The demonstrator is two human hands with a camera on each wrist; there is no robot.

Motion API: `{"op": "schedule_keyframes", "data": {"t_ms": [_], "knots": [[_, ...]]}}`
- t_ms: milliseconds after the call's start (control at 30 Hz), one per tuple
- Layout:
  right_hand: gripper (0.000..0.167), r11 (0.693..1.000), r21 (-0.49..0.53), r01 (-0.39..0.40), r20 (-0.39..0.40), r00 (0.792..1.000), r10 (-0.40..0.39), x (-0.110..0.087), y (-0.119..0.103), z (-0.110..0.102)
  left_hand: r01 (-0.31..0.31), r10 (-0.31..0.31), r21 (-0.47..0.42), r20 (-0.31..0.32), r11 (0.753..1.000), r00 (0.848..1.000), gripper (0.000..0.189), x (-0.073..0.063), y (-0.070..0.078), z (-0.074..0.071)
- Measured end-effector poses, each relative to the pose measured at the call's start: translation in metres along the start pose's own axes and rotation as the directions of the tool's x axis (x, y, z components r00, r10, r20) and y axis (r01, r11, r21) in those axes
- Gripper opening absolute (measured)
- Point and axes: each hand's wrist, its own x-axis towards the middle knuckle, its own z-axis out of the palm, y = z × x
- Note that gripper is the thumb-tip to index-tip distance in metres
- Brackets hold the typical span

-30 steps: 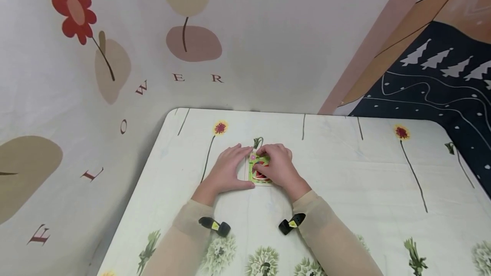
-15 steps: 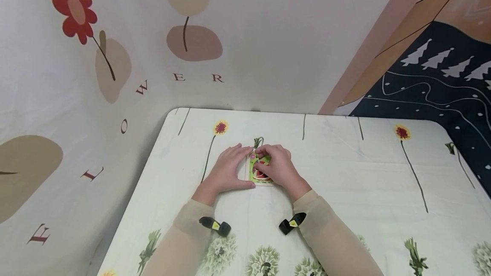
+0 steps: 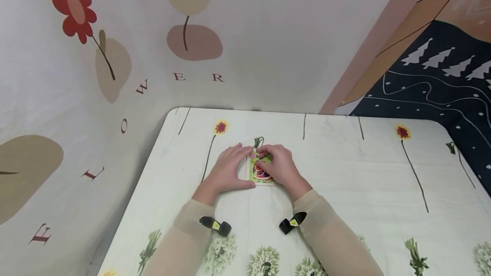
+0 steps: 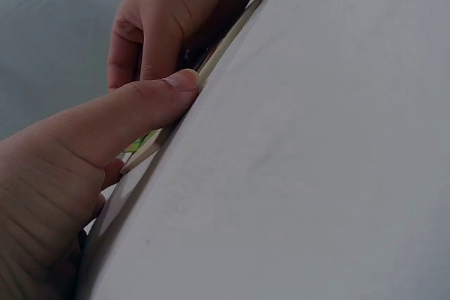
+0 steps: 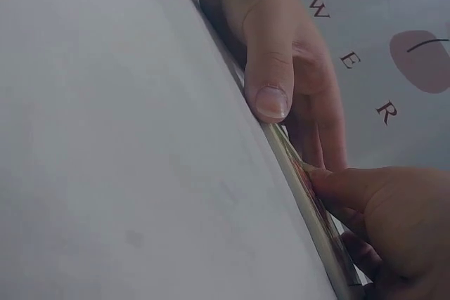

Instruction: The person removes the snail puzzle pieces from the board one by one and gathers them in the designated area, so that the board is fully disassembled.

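The board (image 3: 261, 175) lies on your table (image 3: 345, 191). Your left hand (image 3: 230, 170) frames its left; your right hand (image 3: 281, 165) overlaps its right.

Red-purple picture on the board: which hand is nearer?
Right: the right hand reaches over the red-purple picture. The left hand is at the left edge of the board.

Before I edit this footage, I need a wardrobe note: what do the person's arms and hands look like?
A plain beige left sleeve and right sleeve reach to the wrists. Near each cuff is a black device with a small yellow mark. The left hand and right hand wear no gloves. No cables show.
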Motion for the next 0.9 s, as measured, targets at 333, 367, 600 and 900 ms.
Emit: {"op": "schedule_keyframes", "data": {"t_ms": [333,367,600,900], "knots": [[0.032,0.999,0.050,-0.019,-0.020,1.000,0.020,-0.007,0.008,-0.016,0.010,-0.010,0.013,0.013,1.000,1.000,0.115,0.002,0.004,0.000],[0.032,0.998,0.050,-0.024,-0.022,0.999,0.025,-0.009,0.010,-0.019,0.014,-0.014,0.009,0.013,1.000,1.000,0.115,0.002,0.004,0.000],[0.033,0.996,0.044,-0.078,-0.018,0.997,0.079,-0.018,0.022,-0.039,0.039,-0.039,0.009,0.020,0.999,0.999,0.118,0.002,0.005,-0.001],[0.036,0.993,-0.015,-0.116,-0.035,0.993,0.116,-0.032,0.048,-0.070,0.028,-0.028,0.008,0.012,1.000,1.000,0.116,0.002,0.004,-0.001]]}}
